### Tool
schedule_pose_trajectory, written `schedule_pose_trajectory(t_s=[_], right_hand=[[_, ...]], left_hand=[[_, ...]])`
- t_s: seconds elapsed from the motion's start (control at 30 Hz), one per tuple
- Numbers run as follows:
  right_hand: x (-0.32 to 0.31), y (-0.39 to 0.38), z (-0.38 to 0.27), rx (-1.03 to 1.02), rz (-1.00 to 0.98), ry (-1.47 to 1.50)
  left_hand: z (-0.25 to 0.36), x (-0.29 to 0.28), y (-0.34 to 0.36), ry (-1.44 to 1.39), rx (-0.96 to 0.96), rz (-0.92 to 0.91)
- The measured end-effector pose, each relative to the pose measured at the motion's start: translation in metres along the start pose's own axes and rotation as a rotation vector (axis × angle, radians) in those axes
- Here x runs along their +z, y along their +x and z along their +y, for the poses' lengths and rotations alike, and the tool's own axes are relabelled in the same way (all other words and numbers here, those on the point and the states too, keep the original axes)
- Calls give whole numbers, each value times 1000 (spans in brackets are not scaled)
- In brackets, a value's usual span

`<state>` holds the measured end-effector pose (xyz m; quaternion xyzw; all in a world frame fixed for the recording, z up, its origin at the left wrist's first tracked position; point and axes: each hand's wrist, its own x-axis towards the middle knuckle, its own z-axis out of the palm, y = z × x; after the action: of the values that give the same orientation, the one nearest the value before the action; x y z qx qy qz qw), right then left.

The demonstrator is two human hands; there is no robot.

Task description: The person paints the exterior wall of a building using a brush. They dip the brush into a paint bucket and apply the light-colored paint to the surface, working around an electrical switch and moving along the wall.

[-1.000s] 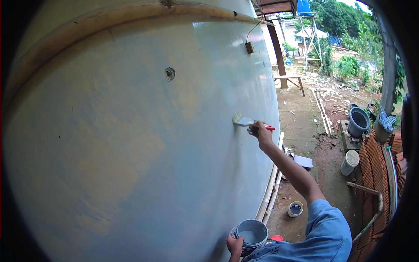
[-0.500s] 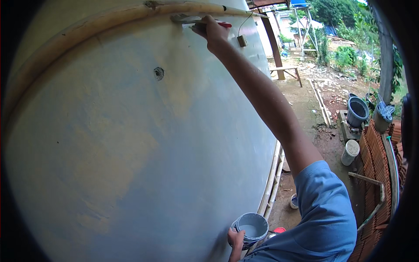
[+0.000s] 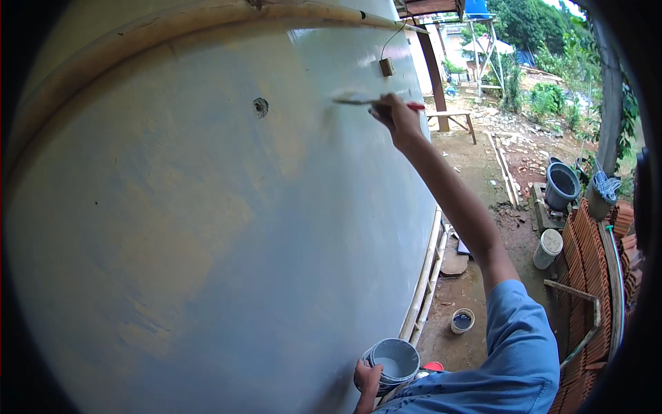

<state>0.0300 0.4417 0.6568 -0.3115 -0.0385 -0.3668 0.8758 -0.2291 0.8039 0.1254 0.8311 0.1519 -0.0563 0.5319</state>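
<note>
High on the pale wall (image 3: 207, 207), coated in patchy blue-grey and cream, my right hand (image 3: 398, 117) grips a paintbrush (image 3: 355, 101) with a red-tipped handle, its bristles at the wall surface. A small rough hole (image 3: 261, 107) sits left of the brush, and a horizontal bamboo pole (image 3: 158, 34) crosses above. Low at the bottom, my left hand (image 3: 367, 378) is closed on the rim of a bucket (image 3: 393, 359) of grey-blue paint.
Bamboo poles (image 3: 427, 276) run along the wall's foot. To the right lie a small paint can (image 3: 463, 320), a white pail (image 3: 548, 248), a grey tub (image 3: 562, 183), stacked roof tiles (image 3: 586, 255) and a concrete post (image 3: 610, 103). A bench (image 3: 452, 114) stands farther back.
My right hand rose with the brush to just beneath the bamboo pole, and has since moved down and right along the wall. My left hand stays on the bucket.
</note>
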Motion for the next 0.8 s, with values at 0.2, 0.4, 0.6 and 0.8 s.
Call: schedule_pose_trajectory(t_s=[0.2, 0.4, 0.6, 0.8], right_hand=[[167, 27, -50, -221, -214, 176], [-9, -52, 57, -33, -86, -120], [-120, -64, 51, 99, 139, -416], [105, 5, -52, -142, -224, 141]], left_hand=[[-11, 5, 1, -75, -21, 16], [2, 4, -9, -42, -31, -14], [5, 7, -9, -138, 29, -62], [2, 3, -10, -52, 25, -77]])
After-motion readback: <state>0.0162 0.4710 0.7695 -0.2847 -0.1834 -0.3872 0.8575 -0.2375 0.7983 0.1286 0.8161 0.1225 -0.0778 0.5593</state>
